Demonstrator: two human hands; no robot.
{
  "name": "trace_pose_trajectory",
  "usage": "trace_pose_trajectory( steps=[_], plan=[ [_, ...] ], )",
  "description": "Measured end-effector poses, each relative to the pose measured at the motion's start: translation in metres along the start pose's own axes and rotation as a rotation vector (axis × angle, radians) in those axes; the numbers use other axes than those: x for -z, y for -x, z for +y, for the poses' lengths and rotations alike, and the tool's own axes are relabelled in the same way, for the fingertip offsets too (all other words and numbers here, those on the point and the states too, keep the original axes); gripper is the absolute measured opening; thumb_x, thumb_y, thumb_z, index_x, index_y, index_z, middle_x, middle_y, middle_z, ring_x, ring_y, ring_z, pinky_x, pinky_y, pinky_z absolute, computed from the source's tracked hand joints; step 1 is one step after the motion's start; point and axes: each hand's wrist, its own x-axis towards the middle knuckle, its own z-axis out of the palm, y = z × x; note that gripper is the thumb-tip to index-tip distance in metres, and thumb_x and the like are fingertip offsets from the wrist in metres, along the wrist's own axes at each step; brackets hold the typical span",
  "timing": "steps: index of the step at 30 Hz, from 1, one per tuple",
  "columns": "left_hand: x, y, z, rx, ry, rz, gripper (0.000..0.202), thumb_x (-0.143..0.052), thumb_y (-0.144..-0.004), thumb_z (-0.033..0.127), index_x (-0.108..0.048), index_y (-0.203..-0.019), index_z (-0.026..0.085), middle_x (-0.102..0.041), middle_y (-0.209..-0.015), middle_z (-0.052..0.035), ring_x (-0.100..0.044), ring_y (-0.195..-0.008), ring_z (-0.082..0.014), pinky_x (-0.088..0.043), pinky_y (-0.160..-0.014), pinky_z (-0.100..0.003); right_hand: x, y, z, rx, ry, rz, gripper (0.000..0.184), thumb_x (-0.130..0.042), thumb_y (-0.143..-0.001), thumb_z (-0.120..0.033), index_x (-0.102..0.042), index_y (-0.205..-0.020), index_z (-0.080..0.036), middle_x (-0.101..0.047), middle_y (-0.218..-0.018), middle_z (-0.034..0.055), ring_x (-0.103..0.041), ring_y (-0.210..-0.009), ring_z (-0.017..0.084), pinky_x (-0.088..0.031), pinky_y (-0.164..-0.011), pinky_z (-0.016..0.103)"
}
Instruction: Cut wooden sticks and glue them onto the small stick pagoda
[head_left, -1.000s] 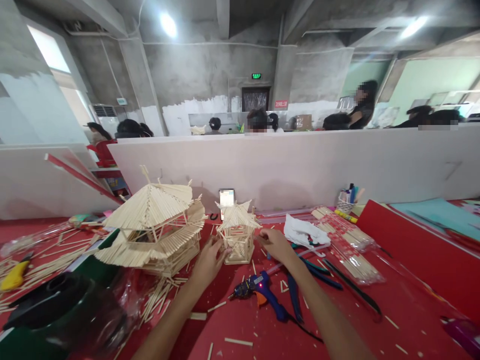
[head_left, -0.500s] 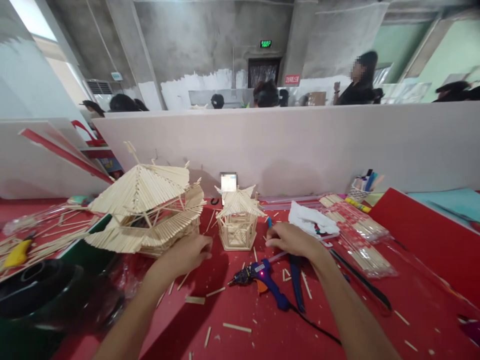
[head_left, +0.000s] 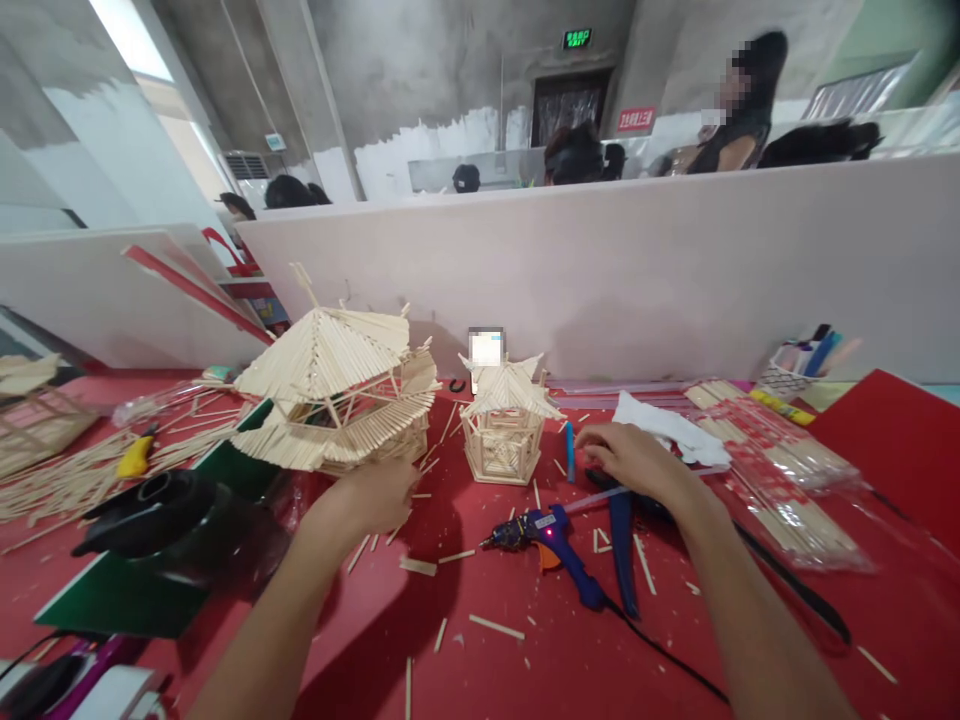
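My left hand [head_left: 379,492] is low over the red table, in front of a large pavilion model [head_left: 322,355] built of pale wooden sticks. Its fingers are loosely bent and somewhat apart; nothing shows in them. My right hand [head_left: 626,455] hovers beside a short blue stick [head_left: 570,452] and over the top of a dark blue-handled tool [head_left: 621,560], whose head it covers. Those fingers are bent but apart, with no object visible in them. Between the hands stands a smaller stick pavilion [head_left: 504,430], upright. Nearer me lies a blue glue gun [head_left: 559,545], its red light lit.
Bundled sticks in plastic [head_left: 795,500] and a white cloth [head_left: 667,428] lie right. A pen basket [head_left: 787,368] stands behind them. Loose sticks, a yellow-handled tool [head_left: 135,456] and a black object [head_left: 161,515] are left. A white partition [head_left: 637,260] closes the back; people are beyond.
The view has shifted, so the table items appear farther right and more of the left side shows. Both hands remain close to the same things; neither has visibly picked anything up.
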Motion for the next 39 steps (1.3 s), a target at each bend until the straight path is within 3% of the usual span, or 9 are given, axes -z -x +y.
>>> trace_pose_trajectory(
  steps=[6,12,18,21,25,27,30,34,39],
  plan=[
    [0.004,0.011,0.02,-0.438,0.583,-0.055,0.022,-0.051,-0.094,0.039,-0.06,-0.085,0.021,-0.054,-0.14,-0.0091,-0.052,-0.125,-0.0245,-0.038,-0.106,-0.039,-0.006,0.0,-0.014,0.165,-0.132,-0.115,0.034,-0.051,-0.081,-0.004,-0.073,-0.101,-0.02,-0.076,-0.105,0.0078,-0.07,-0.096,0.021,-0.047,-0.081,0.028],
    [-0.044,0.012,0.026,-0.514,1.412,0.282,0.039,-0.065,-0.081,0.055,-0.048,-0.071,0.022,-0.058,-0.059,-0.0016,-0.063,-0.086,-0.0253,-0.044,-0.095,-0.045,-0.007,-0.003,-0.025,0.235,-0.23,-0.055,0.023,-0.057,-0.09,-0.028,-0.074,-0.102,-0.02,-0.077,-0.104,0.0091,-0.07,-0.094,0.025,-0.048,-0.082,0.033],
    [-0.044,0.052,0.026,-0.558,1.859,0.683,0.028,-0.069,-0.075,0.038,-0.046,-0.068,0.023,-0.036,-0.05,0.0045,-0.048,-0.063,-0.0155,-0.048,-0.077,-0.03,0.0,0.003,-0.033,0.314,-0.337,-0.154,0.02,-0.057,-0.088,-0.024,-0.075,-0.095,-0.021,-0.077,-0.095,0.0057,-0.07,-0.087,0.021,-0.048,-0.079,0.029],
    [-0.051,0.058,0.028,-0.583,1.876,0.502,0.028,-0.069,-0.075,0.037,-0.045,-0.067,0.023,-0.024,-0.047,0.0059,-0.04,-0.054,-0.0143,-0.046,-0.064,-0.028,-0.001,0.008,-0.054,0.451,-0.46,-0.37,0.026,-0.063,-0.085,-0.025,-0.071,-0.109,-0.021,-0.076,-0.093,0.0046,-0.069,-0.083,0.018,-0.049,-0.072,0.025],
    [-0.07,0.046,0.042,-0.678,1.808,0.11,0.032,-0.067,-0.078,0.04,-0.044,-0.066,0.02,-0.028,-0.048,0.0069,-0.031,-0.046,-0.0099,-0.03,-0.049,-0.023,-0.015,0.013,-0.099,0.544,-0.51,-0.392,0.082,-0.073,-0.08,-0.029,-0.032,-0.152,-0.032,-0.074,-0.108,0.0042,-0.067,-0.076,0.015,-0.048,-0.069,0.024],
    [-0.074,0.039,0.047,-0.675,1.739,-0.025,0.034,-0.068,-0.079,0.04,-0.044,-0.067,0.02,-0.033,-0.049,0.0067,-0.033,-0.044,-0.0086,-0.026,-0.047,-0.022,-0.022,0.013,-0.116,0.626,-0.442,-0.368,0.071,-0.071,-0.083,-0.029,-0.041,-0.148,-0.029,-0.073,-0.113,0.0074,-0.068,-0.08,0.017,-0.048,-0.074,0.026],
    [-0.072,0.031,0.043,-0.549,1.747,0.134,0.033,-0.067,-0.082,0.041,-0.044,-0.071,0.021,-0.026,-0.047,0.0105,-0.023,-0.041,-0.0065,-0.024,-0.046,-0.021,-0.022,0.017,-0.126,0.709,-0.275,-0.381,0.023,-0.057,-0.09,-0.017,-0.073,-0.106,-0.018,-0.077,-0.095,0.0073,-0.068,-0.089,0.019,-0.046,-0.078,0.025],
    [-0.065,0.021,0.022,-0.117,1.506,0.465,0.029,-0.059,-0.089,0.044,-0.045,-0.078,0.021,-0.023,-0.051,0.012,-0.019,-0.043,-0.0074,-0.022,-0.046,-0.02,-0.004,0.029,-0.127,0.765,-0.377,-0.727,0.028,-0.05,-0.092,-0.008,-0.075,-0.086,-0.017,-0.075,-0.073,-0.0002,-0.066,-0.068,0.011,-0.046,-0.066,0.017],
    [-0.067,0.021,0.022,-0.155,0.869,0.205,0.034,-0.06,-0.088,0.038,-0.055,-0.118,0.022,-0.052,-0.074,0.0044,-0.049,-0.065,-0.0131,-0.041,-0.063,-0.024,-0.003,0.036,-0.142,0.846,-0.614,-1.151,0.028,-0.048,-0.094,-0.007,-0.075,-0.088,-0.014,-0.073,-0.076,-0.0015,-0.062,-0.059,0.005,-0.046,-0.062,0.01]
  ],
)
